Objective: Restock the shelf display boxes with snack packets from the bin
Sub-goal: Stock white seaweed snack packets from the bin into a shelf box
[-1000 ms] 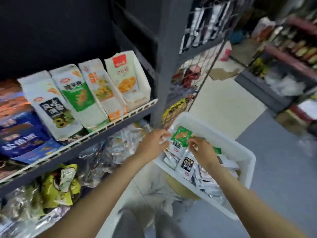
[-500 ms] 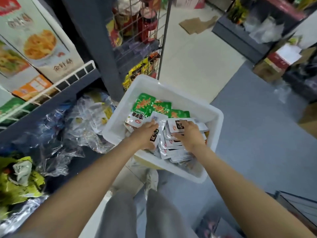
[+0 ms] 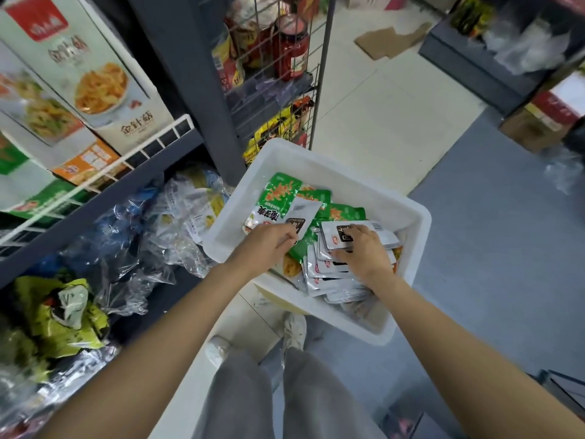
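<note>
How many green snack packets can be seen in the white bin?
3 at least. One green packet leans at the bin's far left, a second lies behind it, a third near the middle. More may be hidden under the silver packets.

Shop aisle between dark grey shelving

Pale floor tiles (image 3: 364,99) are meeting a blue-grey floor strip (image 3: 493,264) on the right. A grey steel upright (image 3: 190,74) is standing beside a wire rack (image 3: 278,99), flattened cardboard (image 3: 389,39) is lying on the tiles, and a low grey shelf unit (image 3: 468,68) is sitting across the aisle.
</note>
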The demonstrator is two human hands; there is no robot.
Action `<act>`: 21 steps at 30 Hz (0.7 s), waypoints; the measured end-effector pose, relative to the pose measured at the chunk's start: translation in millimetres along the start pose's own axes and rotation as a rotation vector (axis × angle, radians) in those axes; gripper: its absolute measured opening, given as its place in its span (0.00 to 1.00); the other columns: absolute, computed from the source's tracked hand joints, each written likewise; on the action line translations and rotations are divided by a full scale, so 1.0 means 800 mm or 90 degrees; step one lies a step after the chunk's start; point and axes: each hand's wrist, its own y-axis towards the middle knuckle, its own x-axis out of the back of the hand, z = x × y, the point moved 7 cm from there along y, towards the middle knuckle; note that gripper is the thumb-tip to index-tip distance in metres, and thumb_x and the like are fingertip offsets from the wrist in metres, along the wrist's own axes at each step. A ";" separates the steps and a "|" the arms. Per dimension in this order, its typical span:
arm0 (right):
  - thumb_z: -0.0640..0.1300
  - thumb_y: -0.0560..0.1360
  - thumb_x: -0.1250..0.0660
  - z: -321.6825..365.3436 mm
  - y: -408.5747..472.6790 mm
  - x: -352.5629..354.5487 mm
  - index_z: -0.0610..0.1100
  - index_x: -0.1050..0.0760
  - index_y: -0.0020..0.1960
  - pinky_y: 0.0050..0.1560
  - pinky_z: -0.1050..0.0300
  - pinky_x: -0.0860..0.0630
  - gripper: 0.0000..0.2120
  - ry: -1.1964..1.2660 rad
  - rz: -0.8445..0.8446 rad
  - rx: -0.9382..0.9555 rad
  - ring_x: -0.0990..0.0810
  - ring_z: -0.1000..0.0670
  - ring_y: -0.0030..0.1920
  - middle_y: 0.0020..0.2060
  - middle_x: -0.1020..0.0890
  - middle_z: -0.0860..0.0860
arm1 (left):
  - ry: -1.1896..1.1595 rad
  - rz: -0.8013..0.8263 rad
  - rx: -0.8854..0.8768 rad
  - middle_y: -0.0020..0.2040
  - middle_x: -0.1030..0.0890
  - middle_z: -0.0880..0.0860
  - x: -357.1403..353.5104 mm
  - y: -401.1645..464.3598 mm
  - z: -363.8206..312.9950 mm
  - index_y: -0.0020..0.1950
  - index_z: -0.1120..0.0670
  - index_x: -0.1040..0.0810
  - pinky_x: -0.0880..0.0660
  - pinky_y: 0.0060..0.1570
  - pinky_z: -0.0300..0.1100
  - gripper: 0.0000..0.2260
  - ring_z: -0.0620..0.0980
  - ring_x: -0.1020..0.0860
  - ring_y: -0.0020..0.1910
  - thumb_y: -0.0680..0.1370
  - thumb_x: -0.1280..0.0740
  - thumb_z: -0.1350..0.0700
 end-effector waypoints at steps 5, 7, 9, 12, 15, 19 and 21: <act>0.54 0.72 0.30 0.007 0.002 0.001 0.40 0.32 0.67 0.61 0.50 0.32 0.29 -0.028 0.011 -0.010 0.33 0.42 0.64 0.63 0.29 0.44 | -0.102 -0.211 0.038 0.46 0.17 0.50 0.057 -0.016 0.001 0.52 0.57 0.22 0.25 0.47 0.37 0.06 0.47 0.20 0.44 0.79 0.37 0.57; 0.57 0.71 0.31 0.011 0.003 0.000 0.42 0.34 0.70 0.62 0.48 0.33 0.33 -0.062 0.019 -0.015 0.35 0.41 0.65 0.65 0.31 0.44 | -0.143 -0.255 0.061 0.46 0.17 0.48 0.070 -0.020 0.006 0.51 0.57 0.22 0.25 0.45 0.33 0.06 0.43 0.20 0.45 0.79 0.37 0.56; 0.59 0.72 0.32 0.017 0.004 0.000 0.42 0.33 0.68 0.62 0.48 0.33 0.31 -0.112 0.023 -0.006 0.35 0.41 0.65 0.64 0.32 0.44 | -0.167 -0.266 0.081 0.46 0.17 0.49 0.076 -0.024 0.009 0.50 0.57 0.22 0.23 0.46 0.37 0.05 0.45 0.19 0.45 0.79 0.36 0.57; 0.55 0.74 0.35 0.025 0.004 -0.001 0.40 0.27 0.58 0.55 0.49 0.30 0.21 -0.145 0.010 0.001 0.31 0.41 0.59 0.58 0.29 0.42 | -0.184 -0.276 0.101 0.46 0.17 0.50 0.082 -0.033 0.014 0.48 0.54 0.23 0.22 0.44 0.42 0.03 0.47 0.19 0.44 0.79 0.36 0.59; 0.49 0.78 0.43 0.034 0.002 0.003 0.38 0.24 0.44 0.41 0.53 0.30 0.16 -0.128 0.007 0.025 0.24 0.41 0.46 0.47 0.21 0.40 | -0.198 -0.322 0.121 0.43 0.18 0.47 0.096 -0.043 0.018 0.46 0.53 0.24 0.25 0.40 0.34 0.04 0.39 0.21 0.41 0.79 0.37 0.60; 0.44 0.81 0.47 0.055 -0.010 0.017 0.38 0.25 0.49 0.35 0.55 0.31 0.14 -0.252 -0.011 0.120 0.20 0.41 0.43 0.43 0.19 0.40 | -0.206 -0.375 0.158 0.42 0.20 0.46 0.120 -0.056 0.019 0.46 0.52 0.25 0.26 0.40 0.33 0.04 0.40 0.22 0.40 0.79 0.37 0.60; 0.43 0.81 0.49 0.077 -0.011 0.035 0.38 0.27 0.50 0.33 0.54 0.28 0.14 -0.215 -0.061 0.156 0.20 0.42 0.38 0.39 0.19 0.42 | -0.182 -0.396 0.157 0.43 0.20 0.46 0.136 -0.063 0.017 0.48 0.54 0.24 0.27 0.41 0.31 0.04 0.44 0.22 0.42 0.79 0.37 0.60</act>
